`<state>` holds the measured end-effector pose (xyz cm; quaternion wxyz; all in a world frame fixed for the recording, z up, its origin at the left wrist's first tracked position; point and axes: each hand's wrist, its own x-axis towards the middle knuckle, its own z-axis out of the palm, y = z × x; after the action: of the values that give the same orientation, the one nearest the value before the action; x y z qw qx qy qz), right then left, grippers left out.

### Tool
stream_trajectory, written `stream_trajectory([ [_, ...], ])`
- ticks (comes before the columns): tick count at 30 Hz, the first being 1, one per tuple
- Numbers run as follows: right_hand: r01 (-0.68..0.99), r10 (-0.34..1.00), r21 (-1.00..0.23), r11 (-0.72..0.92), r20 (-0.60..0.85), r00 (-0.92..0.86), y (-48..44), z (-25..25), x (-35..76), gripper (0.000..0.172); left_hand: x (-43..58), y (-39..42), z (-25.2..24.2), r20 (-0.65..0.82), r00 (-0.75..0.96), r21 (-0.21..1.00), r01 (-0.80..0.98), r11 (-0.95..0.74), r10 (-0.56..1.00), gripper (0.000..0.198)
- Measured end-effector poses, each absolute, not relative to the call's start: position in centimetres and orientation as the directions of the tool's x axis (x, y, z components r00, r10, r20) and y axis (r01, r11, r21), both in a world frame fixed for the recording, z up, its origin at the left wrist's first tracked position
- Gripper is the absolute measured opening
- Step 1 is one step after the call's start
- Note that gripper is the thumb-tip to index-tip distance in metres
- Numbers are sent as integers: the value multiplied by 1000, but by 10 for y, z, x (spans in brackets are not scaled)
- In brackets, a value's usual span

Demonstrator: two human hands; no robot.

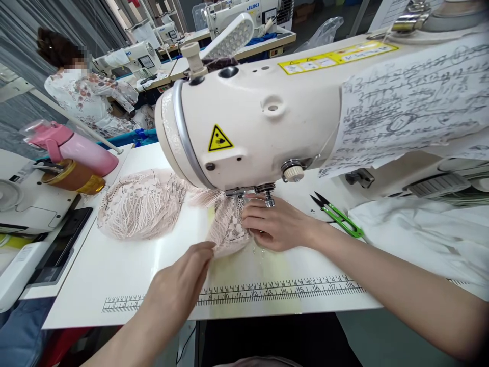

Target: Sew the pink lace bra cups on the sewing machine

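Lace (229, 227) lies on white tabletop (114, 267), sewing machines (132, 60) beyond

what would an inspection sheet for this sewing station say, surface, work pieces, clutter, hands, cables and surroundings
surface: white table, printed ruler along its near edge
work pieces: pink lace by the sewing machine head; lace heap to its left
clutter: green snips, blades apart, and white cloth on the right; pink bottle and amber container at far left
left hand: fingers pinch the lace's near edge
right hand: fingers at the lace's right side, grip partly hidden
cables: dark cord below the table
surroundings: person in floral top, more sewing machines behind
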<state>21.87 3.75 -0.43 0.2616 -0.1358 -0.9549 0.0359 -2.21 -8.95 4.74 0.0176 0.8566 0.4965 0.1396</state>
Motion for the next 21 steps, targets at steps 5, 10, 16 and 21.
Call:
stream_trajectory([
  [5,250,270,-117,961,581,-767,38,-6,219,11,-21,-65,82,34,391,351,857,-378,920,16],
  [10,264,264,-92,960,607,-750,39,-3,222,11,-12,-35,70,-12,604,305,762,-572,797,21],
  [16,289,272,-64,955,576,-771,38,-1,225,15,0,-12,28,303,735,87,613,-785,607,27],
  [21,342,313,-31,939,487,-816,35,-4,222,24,2,-14,19,430,724,16,591,-806,539,22],
])
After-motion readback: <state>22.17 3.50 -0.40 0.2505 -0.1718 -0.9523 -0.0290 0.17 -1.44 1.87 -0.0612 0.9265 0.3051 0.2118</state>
